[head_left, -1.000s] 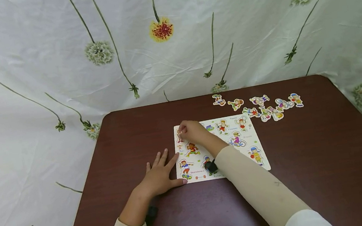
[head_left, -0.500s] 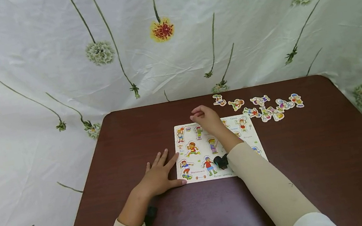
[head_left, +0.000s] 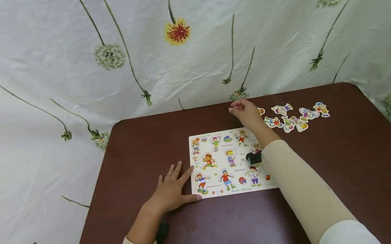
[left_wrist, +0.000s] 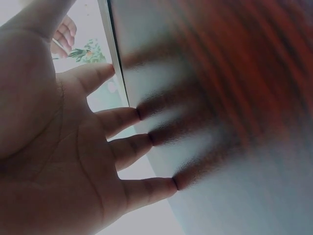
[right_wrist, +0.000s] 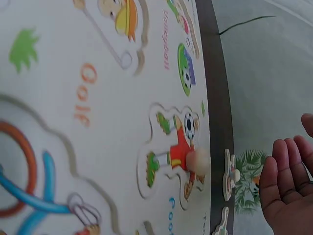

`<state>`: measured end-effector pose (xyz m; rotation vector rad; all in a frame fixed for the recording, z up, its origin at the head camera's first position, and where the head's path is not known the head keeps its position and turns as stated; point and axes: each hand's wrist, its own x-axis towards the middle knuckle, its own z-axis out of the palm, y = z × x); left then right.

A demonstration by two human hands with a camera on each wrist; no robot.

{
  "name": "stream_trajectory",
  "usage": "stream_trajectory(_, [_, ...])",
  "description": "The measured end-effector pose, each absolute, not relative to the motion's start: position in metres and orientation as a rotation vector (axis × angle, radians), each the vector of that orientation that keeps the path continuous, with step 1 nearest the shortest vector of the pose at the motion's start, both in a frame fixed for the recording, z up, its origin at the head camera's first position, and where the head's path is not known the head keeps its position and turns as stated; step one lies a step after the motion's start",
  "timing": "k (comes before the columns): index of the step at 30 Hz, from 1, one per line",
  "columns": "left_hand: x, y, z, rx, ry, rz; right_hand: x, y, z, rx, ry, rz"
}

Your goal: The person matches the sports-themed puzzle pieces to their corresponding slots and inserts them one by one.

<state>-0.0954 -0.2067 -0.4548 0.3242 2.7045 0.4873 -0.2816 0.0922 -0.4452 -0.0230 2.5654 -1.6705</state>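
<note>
A white picture puzzle board [head_left: 225, 140] with sports figures lies flat on the table. My left hand [head_left: 172, 190] is at its left edge, fingers spread, with the thumb and index fingertips touching the edge. In the left wrist view the palm and straight fingertips show against the tabletop. Past the board's far edge, my right hand [head_left: 247, 114] hovers with loosely bent fingers, over loose puzzle pieces. In the right wrist view its fingers [right_wrist: 288, 166] appear to hold nothing. A puzzle piece [right_wrist: 228, 175] with a round knob lies apart from them. On the board, a footballer figure [right_wrist: 178, 149] bears a pale knob.
Several loose figure pieces [head_left: 288, 123] lie at the back right of the dark brown table [head_left: 353, 151], some touching or overlapping. A white flowered cloth [head_left: 202, 56] hangs behind the table's far edge. The right forearm crosses over the board's right part and hides it.
The right hand has moved from the board's upper left figure, rightward and away past the far edge to the loose pieces, hiding the leftmost one. The left hand has stayed in place.
</note>
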Motion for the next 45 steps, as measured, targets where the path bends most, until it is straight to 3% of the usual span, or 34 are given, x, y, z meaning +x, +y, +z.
stream_trajectory(8, [-0.094, -0.205, -0.454, 0.333, 2.705, 0.494, -0.301, 0.113, -0.446, -0.003, 2.696, -1.447])
stream_trajectory(20, [-0.094, -0.205, -0.452, 0.33, 2.703, 0.489, -0.313, 0.12, -0.455, -0.401, 2.847, -0.557])
stream_trajectory(32, [-0.094, -0.205, -0.452, 0.328, 2.702, 0.491, -0.31, 0.112, -0.451, -0.558, 2.944, -0.353])
stream_trajectory(45, [-0.094, -0.207, -0.453, 0.323, 2.704, 0.48, -0.309, 0.11, -0.448, -0.507, 2.89, -0.397])
